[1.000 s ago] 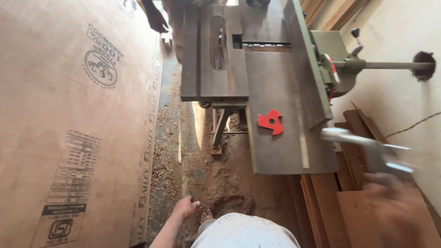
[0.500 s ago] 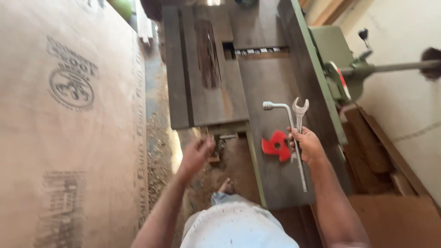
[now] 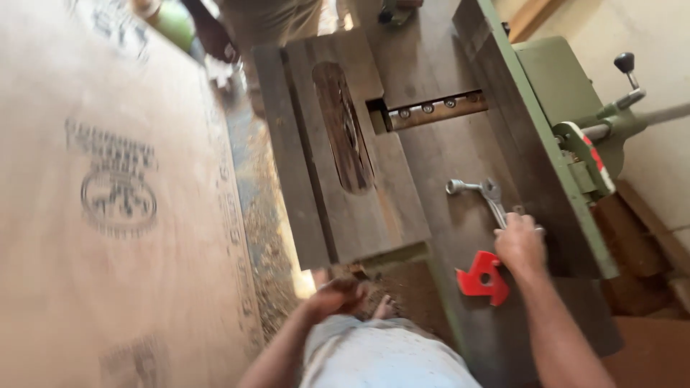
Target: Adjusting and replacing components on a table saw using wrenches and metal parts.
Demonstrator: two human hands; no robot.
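My right hand (image 3: 521,246) rests on the dark metal machine table (image 3: 445,151) and grips the handles of two metal wrenches (image 3: 483,194), whose heads point away from me. A red three-lobed knob (image 3: 483,276) lies on the table right beside that hand, toward me. My left hand (image 3: 336,294) hangs lower, just under the near edge of the saw table, fingers curled; nothing shows in it. The saw blade slot (image 3: 345,129) lies in the left part of the table.
A large plywood sheet (image 3: 108,201) fills the left side. Sawdust covers the floor strip (image 3: 262,237) beside it. A green fence and machine body with a lever (image 3: 575,136) stand at right. Another person's legs (image 3: 266,21) are at the top.
My right hand has lowered the wrenches onto the table, past the red knob. My left hand has dropped below the table's near edge. The view has shifted closer.
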